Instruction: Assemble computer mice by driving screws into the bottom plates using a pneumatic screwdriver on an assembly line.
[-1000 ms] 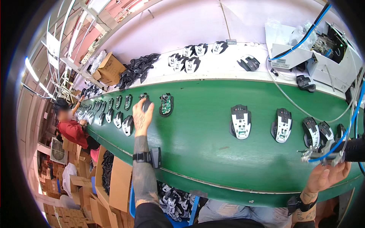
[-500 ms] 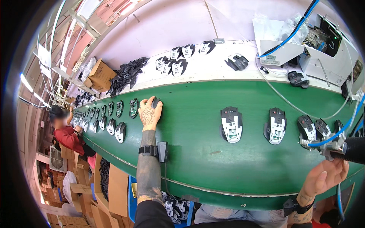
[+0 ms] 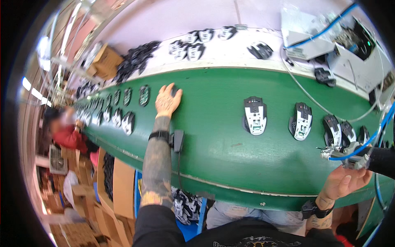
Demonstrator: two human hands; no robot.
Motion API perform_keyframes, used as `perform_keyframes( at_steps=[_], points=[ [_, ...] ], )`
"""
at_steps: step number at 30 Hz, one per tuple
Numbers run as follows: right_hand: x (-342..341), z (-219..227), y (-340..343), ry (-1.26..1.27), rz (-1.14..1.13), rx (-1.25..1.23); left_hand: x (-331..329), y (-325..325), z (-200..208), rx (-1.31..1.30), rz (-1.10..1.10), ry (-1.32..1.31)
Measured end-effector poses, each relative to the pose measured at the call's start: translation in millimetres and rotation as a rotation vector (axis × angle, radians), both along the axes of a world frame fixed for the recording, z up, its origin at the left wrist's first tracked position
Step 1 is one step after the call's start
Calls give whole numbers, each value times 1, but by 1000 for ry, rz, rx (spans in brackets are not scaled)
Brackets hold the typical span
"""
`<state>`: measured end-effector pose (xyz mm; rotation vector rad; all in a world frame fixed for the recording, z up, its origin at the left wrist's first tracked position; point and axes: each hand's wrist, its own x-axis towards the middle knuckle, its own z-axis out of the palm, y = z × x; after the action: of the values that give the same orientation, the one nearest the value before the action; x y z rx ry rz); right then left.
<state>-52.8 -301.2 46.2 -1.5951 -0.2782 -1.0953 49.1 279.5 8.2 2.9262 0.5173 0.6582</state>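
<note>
My left hand (image 3: 167,101) is at the far middle of the green bench (image 3: 197,152), closed over a dark computer mouse (image 3: 174,90); most of it is hidden under the palm. My right hand (image 3: 345,184) is raised at the right, fingers curled up beneath a metal fitting (image 3: 356,158) with a blue hose, on a black cylindrical tool. What those fingers hold is hidden. Between my hands lie two open mice, white and black: one mouse (image 3: 255,117) nearer the middle, another mouse (image 3: 302,122) to its right.
More mice (image 3: 332,129) sit beside the tool. Circuit boards (image 3: 144,95) and white shells (image 3: 128,122) line the left side, where a co-worker in red (image 3: 68,133) sits. A white shelf (image 3: 230,49) behind holds mouse parts, black pieces (image 3: 138,59) and an opened machine (image 3: 354,66).
The view has shifted, so the bench appears higher. My left hand has moved slightly right along the bench with the dark mouse. My right hand stays under the metal fitting.
</note>
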Motion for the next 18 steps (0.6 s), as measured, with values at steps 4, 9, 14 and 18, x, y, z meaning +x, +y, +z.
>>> perform_keyframes(
  at_steps=[4,9,14,18],
  points=[
    [14,-8,24,-138,117,66,2,-2,-12,-571,-100,-11],
    [14,4,32,-168,153,26,-89,117,-1,141,318,-217],
    [12,-1,27,-167,108,17,-122,155,-8,-157,605,81],
    [5,-14,32,-79,128,94,-99,173,6,-116,376,-143]
  ],
)
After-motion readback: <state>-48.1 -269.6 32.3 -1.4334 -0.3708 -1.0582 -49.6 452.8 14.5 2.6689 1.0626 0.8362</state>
